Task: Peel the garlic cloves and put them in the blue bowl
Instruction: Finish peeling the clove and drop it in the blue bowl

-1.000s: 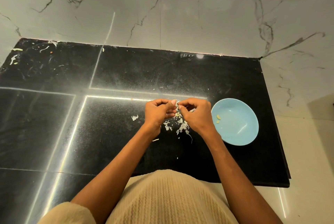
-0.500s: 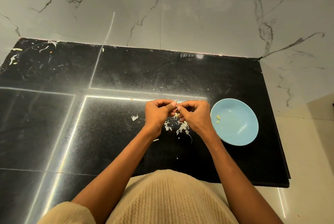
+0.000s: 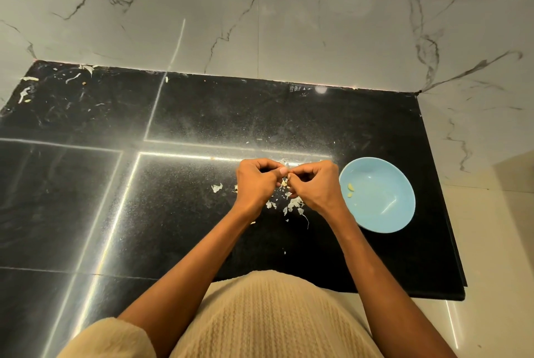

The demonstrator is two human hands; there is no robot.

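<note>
**Both hands closed on one garlic clove above the black counter**

The person stands at a black stone counter [image 3: 202, 114] with both forearms reaching forward. The left hand [image 3: 255, 182] and the right hand [image 3: 316, 184] meet knuckle to knuckle over the middle of the counter, fingers of each curled tightly inward. Between the two sets of fingertips a small pale garlic clove [image 3: 284, 182] is pinched; only a sliver of it shows, and how much skin remains on it cannot be told.

Directly beneath and just nearer the person than the hands lies a scatter of white garlic skins [image 3: 291, 204] on the counter surface. One separate flake [image 3: 216, 187] sits just left of the left hand.

The blue bowl [image 3: 384, 213] rests on the counter just to the right of the right hand, near but not touching it, close to the counter's right edge. Two pale peeled cloves [image 3: 350, 190] lie inside against its left wall.

More pale scraps [image 3: 27, 91] are strewn at the far left corner of the counter, well apart from the work area. A grey-veined marble wall [image 3: 289, 25] rises behind. The person wears a cream ribbed garment [image 3: 274, 320]
</note>
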